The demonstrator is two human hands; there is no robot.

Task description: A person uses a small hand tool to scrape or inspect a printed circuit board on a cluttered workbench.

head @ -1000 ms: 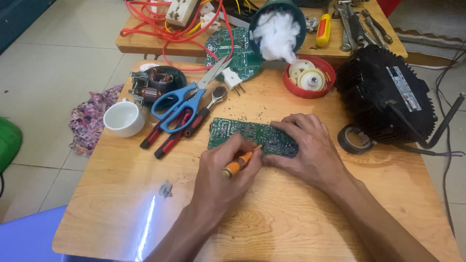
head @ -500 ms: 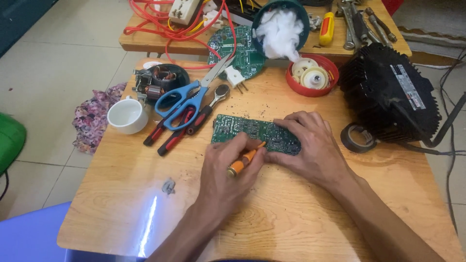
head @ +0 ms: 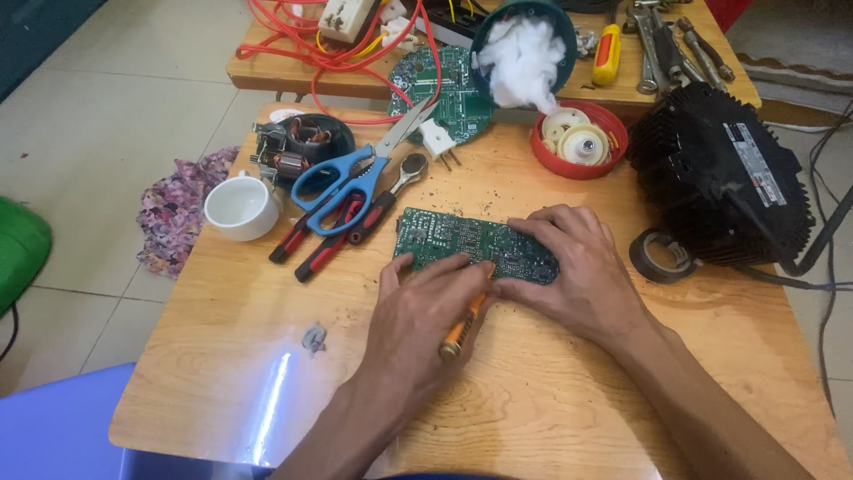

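A rectangular green circuit board [head: 444,236] lies flat on the wooden table [head: 222,356]. My right hand [head: 582,271] rests palm down on the board's right end and holds it still. My left hand [head: 426,311] grips a small orange-handled screwdriver [head: 462,327] like a pen. Its tip points up toward the board's near edge and is hidden by my fingers. The two hands touch at the board's front edge.
Blue-handled scissors [head: 342,178], red-and-black pliers [head: 324,240] and a white cup [head: 240,206] lie to the left. A red lid with white parts [head: 577,142], a black finned housing [head: 720,178] and a tape roll [head: 662,255] sit at the right. A round green board [head: 444,89] and red cable [head: 311,53] lie behind.
My left hand has drawn the orange-handled screwdriver slightly down and right along the board's near edge. My right hand stays pressed on the board.
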